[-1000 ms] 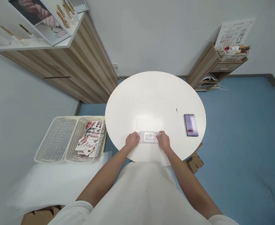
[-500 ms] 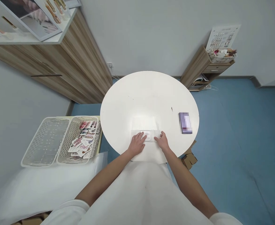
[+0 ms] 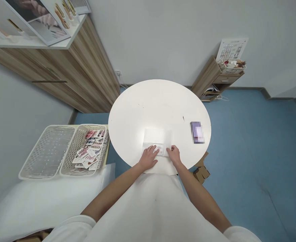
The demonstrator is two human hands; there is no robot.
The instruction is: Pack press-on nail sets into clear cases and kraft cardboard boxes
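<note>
A thin white sheet (image 3: 154, 135), perhaps paper or film, lies at the near side of the table, with a folded strip along its lower part. On that strip is a small pale card (image 3: 160, 150) with faint pink marks, partly covered by fingers. My left hand (image 3: 148, 158) rests open on the strip and the card's left side, fingers spread. The right end of the sheet, a lifted translucent flap (image 3: 168, 137), is pinched between the thumb and fingers of my right hand (image 3: 173, 155).
The white oval table (image 3: 127, 111) bears a purple box (image 3: 197, 132) on its right. To the left stand two white baskets, one (image 3: 83, 148) full of printed cards. Cardboard pieces (image 3: 201, 173) lie on the floor at right. A wooden cabinet (image 3: 87, 67) stands back left.
My right hand has drawn the strip's right end inward, and a translucent flap now stands up there. My left hand stays on the strip. The whole view has shifted slightly.
</note>
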